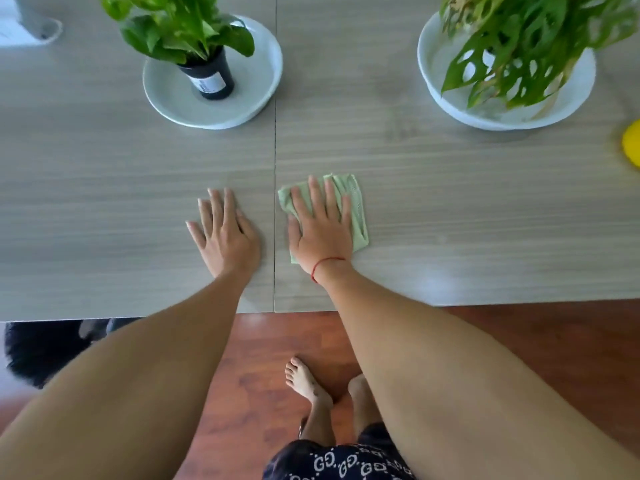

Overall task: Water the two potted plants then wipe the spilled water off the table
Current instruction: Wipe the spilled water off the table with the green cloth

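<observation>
A folded light green cloth point(356, 209) lies on the grey wood-grain table point(485, 220), and my right hand point(320, 230) presses flat on top of it with fingers spread. My left hand point(223, 233) rests palm down on the bare table just left of the table seam, holding nothing. At the back left a leafy plant in a black pot point(209, 74) stands in a pale saucer point(256, 95). At the back right a plant with holed leaves point(526, 46) sits in a white bowl-like saucer point(446, 98); its pot is hidden by leaves.
A yellow object point(632, 143) shows at the right edge of the table. A grey-white object point(31, 22) sits at the far left corner. The table's front edge runs above a red-brown wood floor point(263, 341), where my bare feet stand.
</observation>
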Demonstrator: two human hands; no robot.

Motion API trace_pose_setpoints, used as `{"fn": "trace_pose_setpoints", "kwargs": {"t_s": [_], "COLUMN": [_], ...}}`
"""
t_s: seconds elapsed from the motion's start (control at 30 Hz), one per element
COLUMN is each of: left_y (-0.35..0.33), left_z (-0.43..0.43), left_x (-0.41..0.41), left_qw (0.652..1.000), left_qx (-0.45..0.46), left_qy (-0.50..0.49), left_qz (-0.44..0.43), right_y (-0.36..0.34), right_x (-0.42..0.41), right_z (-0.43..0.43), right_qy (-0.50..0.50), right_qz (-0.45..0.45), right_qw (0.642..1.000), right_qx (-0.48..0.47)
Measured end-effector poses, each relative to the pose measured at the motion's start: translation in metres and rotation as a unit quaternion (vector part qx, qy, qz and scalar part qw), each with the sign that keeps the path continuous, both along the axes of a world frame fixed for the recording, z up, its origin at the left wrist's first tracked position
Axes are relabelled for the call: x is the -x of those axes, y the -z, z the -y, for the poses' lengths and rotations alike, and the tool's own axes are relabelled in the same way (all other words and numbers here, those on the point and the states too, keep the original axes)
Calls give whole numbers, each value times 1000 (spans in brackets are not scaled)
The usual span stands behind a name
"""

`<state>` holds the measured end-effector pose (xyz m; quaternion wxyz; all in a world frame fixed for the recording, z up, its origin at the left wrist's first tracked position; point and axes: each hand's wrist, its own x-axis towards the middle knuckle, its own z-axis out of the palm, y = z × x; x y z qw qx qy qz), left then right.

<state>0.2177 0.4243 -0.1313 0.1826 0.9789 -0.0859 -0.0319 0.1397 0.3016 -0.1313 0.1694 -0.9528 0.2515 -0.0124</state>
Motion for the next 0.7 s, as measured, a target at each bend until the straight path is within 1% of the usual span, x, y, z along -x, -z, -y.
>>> {"fn": "trace_pose_setpoints", "kwargs": {"t_s": [0.07,0.1,0.13,0.2,0.3,0.37,0.4,0.47,0.53,0.63,0.7], "left_y": [1,0,0,-1,-2,-3,-4,-4,-3,1,-2], "left_z": [-2,-2,-2,-2,-5,-12,-18,-33,-50,-66,-66], "left_x": [1,1,1,1,-1,-3,-6,-13,-22,-28,-31], "left_qw": [1000,1000,1000,1000,999,996,995,997,998,995,994], "left_qx": [6,8,10,11,43,89,96,74,56,78,86], "left_qy": [1,2,1,1,8,2,-1,1,9,47,50], "left_qz": [1,0,-2,-8,-10,7,19,27,24,39,47], "right_y": [0,0,2,6,5,3,2,-1,-3,-4,-9], "right_x": [15,25,37,64,89,84,77,57,35,-5,-30], "right_z": [-4,3,14,40,68,67,61,42,18,-25,-58], "right_qy": [-42,-50,-37,53,201,253,268,266,231,180,160], "right_qz": [12,20,23,16,-20,-25,-21,-15,-13,-23,-19], "right_qw": [999,999,999,998,978,966,963,963,973,983,986], "right_qx": [7,11,17,35,48,38,32,24,17,-10,-47]}}
